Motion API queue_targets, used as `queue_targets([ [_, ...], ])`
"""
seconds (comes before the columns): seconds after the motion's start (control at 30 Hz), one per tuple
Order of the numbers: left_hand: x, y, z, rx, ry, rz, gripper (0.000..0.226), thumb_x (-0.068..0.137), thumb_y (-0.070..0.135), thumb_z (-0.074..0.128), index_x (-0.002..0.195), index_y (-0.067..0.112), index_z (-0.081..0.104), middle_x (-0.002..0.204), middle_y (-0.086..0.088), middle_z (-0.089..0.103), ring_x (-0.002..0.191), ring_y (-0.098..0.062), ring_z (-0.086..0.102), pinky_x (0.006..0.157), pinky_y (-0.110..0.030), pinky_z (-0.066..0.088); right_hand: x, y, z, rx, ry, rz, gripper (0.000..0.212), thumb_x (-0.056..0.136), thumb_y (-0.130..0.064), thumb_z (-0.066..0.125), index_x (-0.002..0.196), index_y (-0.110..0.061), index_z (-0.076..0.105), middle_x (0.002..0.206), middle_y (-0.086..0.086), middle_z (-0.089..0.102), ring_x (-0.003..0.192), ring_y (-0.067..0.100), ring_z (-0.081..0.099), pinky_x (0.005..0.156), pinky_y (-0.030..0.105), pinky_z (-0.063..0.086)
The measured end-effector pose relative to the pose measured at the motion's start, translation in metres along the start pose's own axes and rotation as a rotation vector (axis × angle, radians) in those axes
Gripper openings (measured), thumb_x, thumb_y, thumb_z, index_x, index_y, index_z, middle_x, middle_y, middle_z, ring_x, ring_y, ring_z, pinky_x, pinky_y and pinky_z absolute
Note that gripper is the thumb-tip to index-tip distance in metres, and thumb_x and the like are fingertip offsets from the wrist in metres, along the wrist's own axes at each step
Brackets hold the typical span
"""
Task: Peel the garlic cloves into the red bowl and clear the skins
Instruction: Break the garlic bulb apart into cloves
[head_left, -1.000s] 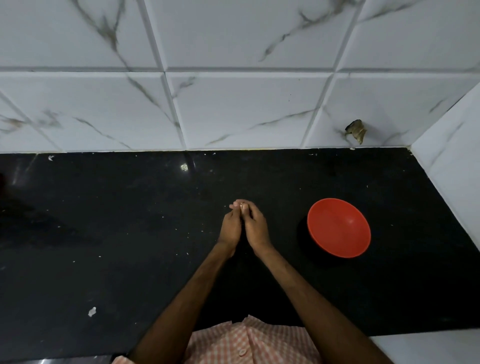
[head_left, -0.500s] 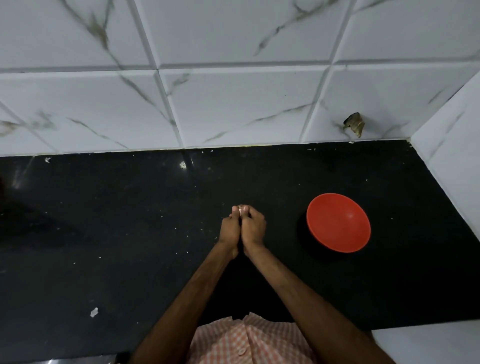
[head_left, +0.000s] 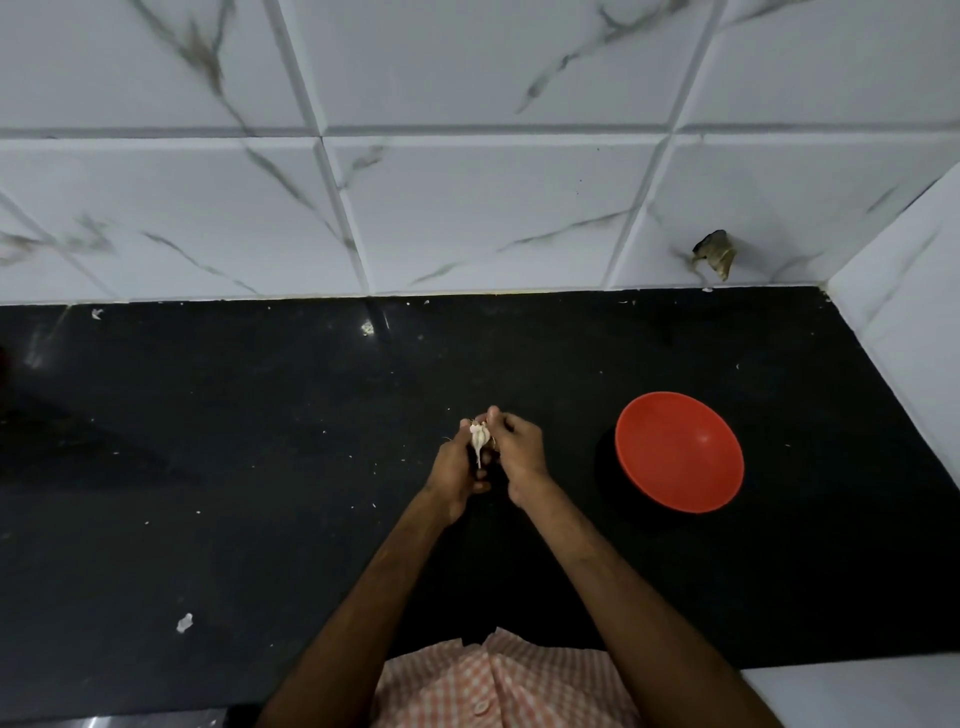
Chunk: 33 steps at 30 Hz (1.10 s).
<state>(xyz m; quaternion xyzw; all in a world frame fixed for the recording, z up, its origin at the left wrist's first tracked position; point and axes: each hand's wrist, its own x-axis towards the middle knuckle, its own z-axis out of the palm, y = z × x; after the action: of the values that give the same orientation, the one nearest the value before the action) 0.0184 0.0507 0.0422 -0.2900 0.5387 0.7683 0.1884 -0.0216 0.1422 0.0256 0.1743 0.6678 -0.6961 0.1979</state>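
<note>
looking across the black counter (head_left: 260, 467), i see the red bowl (head_left: 679, 452) at three o'clock from the hands, well apart, no cloves showing in it. the left hand (head_left: 457, 478) and right hand (head_left: 522, 457) meet at centre, fingers of both pinching one garlic clove (head_left: 478, 439), its papery tail hanging toward six. i judge it light, firm, slippery once bare; i'd pinch the root end and tear the brittle skin. a skin scrap (head_left: 184, 622) lies at eight.
</note>
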Motion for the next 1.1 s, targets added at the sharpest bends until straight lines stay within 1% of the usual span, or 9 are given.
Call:
queue_targets([
  [0.13,0.002,-0.004,0.000,0.079,0.067,-0.026,0.053,0.109,0.043,0.028,0.090,0.015,0.069,0.061,0.003,0.049,0.049,-0.006,0.039,0.047,-0.021,0.032,0.007,0.005,-0.005,-0.043,0.074,-0.022,0.021,0.099,-0.028,0.064,0.086,-0.019,0.077,0.090,0.001,0.078,0.090,0.018,0.075,0.084,0.037,0.060],
  [0.2,0.005,-0.005,-0.003,0.083,0.116,-0.023,0.054,0.109,0.041,0.029,0.090,0.010,0.070,0.058,0.005,0.048,0.047,-0.005,0.035,0.046,-0.020,0.027,0.012,0.007,-0.009,-0.067,0.093,-0.018,0.016,0.096,-0.027,0.068,0.089,-0.017,0.078,0.090,0.000,0.078,0.090,0.019,0.075,0.084,0.039,0.061],
  [0.3,0.008,-0.008,-0.008,0.023,0.156,-0.033,0.051,0.109,0.041,0.031,0.090,0.011,0.068,0.061,0.003,0.045,0.044,-0.005,0.030,0.042,-0.018,0.021,0.012,0.010,-0.016,-0.132,0.122,-0.044,0.012,0.093,-0.020,0.073,0.098,-0.009,0.076,0.089,0.005,0.076,0.085,0.020,0.075,0.077,0.033,0.062],
  [0.4,0.008,-0.009,-0.010,0.035,0.173,-0.026,0.054,0.109,0.041,0.030,0.100,0.007,0.071,0.054,0.007,0.041,0.042,-0.003,0.028,0.040,-0.018,0.019,0.014,0.014,-0.023,-0.301,0.105,-0.101,0.015,0.092,-0.009,0.072,0.106,-0.003,0.074,0.094,0.009,0.075,0.078,0.015,0.073,0.068,0.027,0.062],
  [0.5,0.009,-0.009,-0.013,0.043,0.194,-0.024,0.054,0.109,0.041,0.030,0.096,0.009,0.071,0.053,0.008,0.038,0.041,-0.003,0.024,0.038,-0.018,0.016,0.017,0.020,-0.029,-0.497,0.080,-0.149,0.016,0.094,-0.006,0.069,0.110,-0.003,0.073,0.098,0.011,0.075,0.077,0.013,0.072,0.066,0.026,0.062],
  [0.63,0.010,-0.008,-0.017,0.021,0.235,-0.012,0.048,0.108,0.038,0.032,0.096,0.012,0.070,0.052,0.008,0.038,0.041,-0.005,0.023,0.038,-0.017,0.016,0.016,0.020,-0.036,-0.636,0.045,-0.213,0.010,0.087,-0.012,0.078,0.096,-0.010,0.072,0.081,0.000,0.071,0.066,0.005,0.067,0.062,0.019,0.056],
  [0.77,0.012,-0.008,-0.021,0.002,0.245,-0.004,0.049,0.108,0.041,0.031,0.095,0.015,0.071,0.057,0.006,0.044,0.045,-0.005,0.026,0.038,-0.019,0.019,0.016,0.023,-0.037,-0.710,0.004,-0.264,0.016,0.080,-0.014,0.084,0.085,-0.013,0.069,0.076,0.001,0.069,0.064,0.009,0.065,0.061,0.025,0.054],
  [0.93,0.010,-0.005,-0.022,0.004,0.242,0.025,0.054,0.108,0.045,0.030,0.098,0.013,0.072,0.060,0.005,0.047,0.047,-0.005,0.030,0.042,-0.020,0.021,0.016,0.024,-0.039,-0.784,-0.062,-0.321,0.015,0.079,-0.007,0.083,0.087,-0.014,0.074,0.084,-0.003,0.070,0.074,0.006,0.067,0.069,0.026,0.056],
  [1.1,0.006,0.000,-0.022,0.027,0.217,0.065,0.049,0.105,0.052,0.038,0.102,0.015,0.070,0.062,0.006,0.044,0.047,-0.004,0.031,0.041,-0.019,0.022,0.014,0.016,-0.048,-0.815,0.018,-0.368,0.023,0.097,-0.005,0.061,0.116,-0.014,0.072,0.106,-0.003,0.073,0.094,0.007,0.069,0.085,0.028,0.059],
])
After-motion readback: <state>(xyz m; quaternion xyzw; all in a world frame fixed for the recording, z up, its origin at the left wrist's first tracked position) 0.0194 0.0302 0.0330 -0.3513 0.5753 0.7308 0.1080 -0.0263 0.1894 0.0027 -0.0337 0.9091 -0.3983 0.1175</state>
